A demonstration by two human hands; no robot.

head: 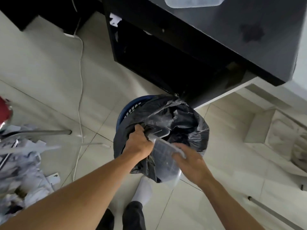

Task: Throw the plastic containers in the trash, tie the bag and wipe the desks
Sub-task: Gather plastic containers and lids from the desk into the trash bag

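Observation:
A black trash bag (179, 120) lines a blue bin (131, 108) on the floor beside a dark desk (259, 35). My left hand (138, 141) grips the bag's near rim and holds it apart. My right hand (189, 163) holds a clear plastic container (163, 152), tilted with its far end inside the bag's mouth. Another clear plastic container (192, 1) sits on the desk top at the upper edge of the view, partly cut off. A dark stain (251, 33) marks the desk surface.
A white cable (81, 67) runs across the tiled floor at left. Crumpled paper and cloth (21, 156) pile up at the lower left near a metal chair leg (49, 132). My feet (142, 193) stand just below the bin. White furniture (272, 123) stands at right.

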